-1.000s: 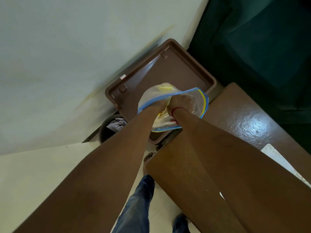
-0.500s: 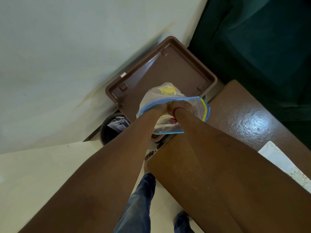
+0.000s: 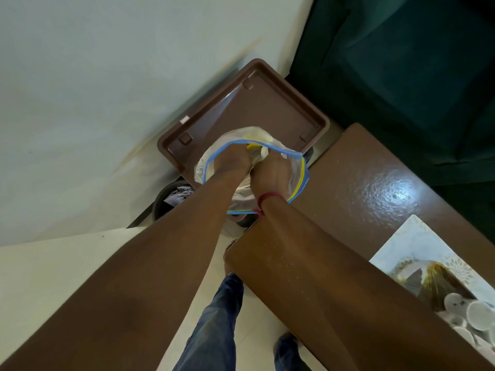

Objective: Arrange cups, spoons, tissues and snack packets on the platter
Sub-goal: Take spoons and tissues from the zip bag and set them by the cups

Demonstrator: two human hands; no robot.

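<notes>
Zip bag point(image 3: 294, 171): thin clear plastic, light, limp, slippery. Best held at stiffer blue zip rim, not at sagging wall.

Bag hangs around both hands, above brown tray point(image 3: 267, 103), just beyond tabletop point(image 3: 361, 183) edge.

Left hand point(image 3: 230, 163): fingers curl round far rim, holding mouth wide.

Right hand point(image 3: 270, 172): fingers dip inside, beside yellow packet point(image 3: 253, 147). Tips hidden, cannot tell if clamped.

Versus half second ago:
- mouth stretched wider
- both hands deeper inside
- platter point(image 3: 412, 242) with cups point(image 3: 479, 314) now visible, well behind fingers, on tabletop
</notes>
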